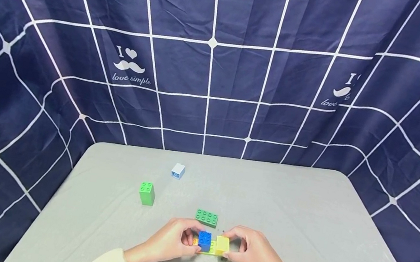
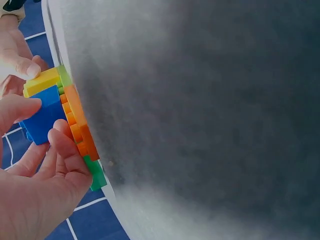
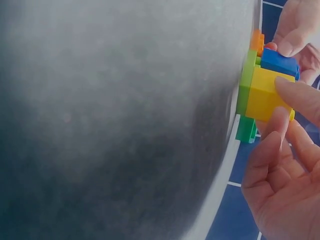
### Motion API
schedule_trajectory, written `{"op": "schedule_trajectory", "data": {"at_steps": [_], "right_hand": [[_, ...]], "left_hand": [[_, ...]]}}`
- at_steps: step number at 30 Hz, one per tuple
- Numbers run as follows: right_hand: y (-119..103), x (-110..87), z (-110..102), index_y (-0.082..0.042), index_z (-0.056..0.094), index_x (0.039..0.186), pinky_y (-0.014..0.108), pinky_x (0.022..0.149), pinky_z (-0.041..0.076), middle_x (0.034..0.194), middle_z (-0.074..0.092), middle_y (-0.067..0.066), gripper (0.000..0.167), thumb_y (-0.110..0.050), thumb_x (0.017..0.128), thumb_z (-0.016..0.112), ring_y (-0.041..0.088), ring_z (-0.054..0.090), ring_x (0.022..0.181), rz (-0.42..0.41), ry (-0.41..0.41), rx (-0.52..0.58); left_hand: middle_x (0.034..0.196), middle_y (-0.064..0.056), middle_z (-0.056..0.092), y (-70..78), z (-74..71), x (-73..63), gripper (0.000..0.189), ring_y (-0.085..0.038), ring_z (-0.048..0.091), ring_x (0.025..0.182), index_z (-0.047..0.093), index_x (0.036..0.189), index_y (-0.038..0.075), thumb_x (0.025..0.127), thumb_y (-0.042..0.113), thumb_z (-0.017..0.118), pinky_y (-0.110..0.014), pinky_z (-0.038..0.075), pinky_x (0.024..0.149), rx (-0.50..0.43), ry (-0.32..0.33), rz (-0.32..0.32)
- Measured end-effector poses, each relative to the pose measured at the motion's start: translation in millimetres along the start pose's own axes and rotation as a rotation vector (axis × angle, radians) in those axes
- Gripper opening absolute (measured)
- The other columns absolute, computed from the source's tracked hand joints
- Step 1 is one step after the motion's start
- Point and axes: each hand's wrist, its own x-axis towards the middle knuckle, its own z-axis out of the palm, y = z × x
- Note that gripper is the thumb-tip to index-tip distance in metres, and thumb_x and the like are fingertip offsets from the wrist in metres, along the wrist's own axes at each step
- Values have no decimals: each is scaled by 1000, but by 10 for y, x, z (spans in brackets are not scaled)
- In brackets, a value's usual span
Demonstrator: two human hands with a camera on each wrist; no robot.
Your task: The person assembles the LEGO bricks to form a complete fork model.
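Near the front of the table, my left hand (image 1: 172,240) pinches a blue brick (image 1: 204,241) between thumb and fingers. To its right, my right hand (image 1: 258,254) holds a yellow brick (image 3: 265,92) the same way. The yellow brick sits on a lime-green brick (image 3: 245,92) that lies on the table. An orange brick (image 2: 79,120) with a row of studs lies low beside the lime-green one, at the blue brick's foot. Just behind both hands lies a flat dark green brick (image 1: 206,218), studs up.
A tall bright green brick (image 1: 147,194) stands farther back on the left of the grey table (image 1: 284,207). Beyond it is a small pale blue and white brick (image 1: 178,171). A navy curtain (image 1: 239,76) with white lines surrounds the table's back and sides.
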Motion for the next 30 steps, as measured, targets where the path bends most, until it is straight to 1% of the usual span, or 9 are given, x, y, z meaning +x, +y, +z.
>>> {"op": "schedule_trajectory", "data": {"at_steps": [3,6,11,17,20,23,25,30], "right_hand": [[-1,3,0,-19,81,113,25,51,48,92,71,-9,31,-16,85,94,2,55,61,-6,4,1],[-3,9,-1,-19,81,113,25,52,49,93,72,-10,31,-17,85,94,2,55,61,-11,9,-6],[6,12,1,-19,81,112,25,52,49,91,71,-10,31,-16,85,94,2,55,61,-15,14,-13],[17,-9,1,-20,81,112,26,50,50,91,72,-8,30,-15,85,93,2,56,60,-7,-2,-1],[17,-13,-13,-21,81,111,26,50,51,94,72,-10,30,-14,84,94,2,56,60,-19,7,-10],[9,-3,-28,-21,82,111,26,53,51,96,72,-13,31,-15,83,95,2,56,62,-29,14,-21],[10,-1,-28,-21,82,110,26,53,50,94,72,-13,31,-15,83,95,2,56,62,-25,12,-25],[1,-5,-23,-20,82,111,26,54,50,94,71,-13,31,-16,83,95,2,55,62,-2,-3,-14]], "left_hand": [[90,-1,70,12,0,13,39,-6,61,73,76,121,6,86,6,93,-20,53,65,2,-2,-10],[88,-1,70,21,1,21,37,-4,60,72,77,119,5,86,7,93,-21,52,65,-1,4,-22],[85,-2,70,26,14,20,33,-1,58,70,79,112,7,83,1,93,-21,52,62,-20,20,-23],[86,-1,71,29,39,11,32,-8,62,73,80,105,10,79,-2,95,-21,53,64,-22,34,1],[88,1,71,41,40,33,32,-10,63,77,81,104,10,79,-2,96,-22,53,67,-22,36,-4],[92,6,70,48,29,50,32,-10,61,83,82,105,11,78,1,97,-24,53,73,0,38,-18],[95,10,69,54,27,49,31,-9,60,87,83,105,11,78,3,97,-25,53,77,21,42,-30],[97,10,66,35,34,34,29,-11,58,93,83,101,14,77,6,97,-29,54,83,22,50,-50]]}}
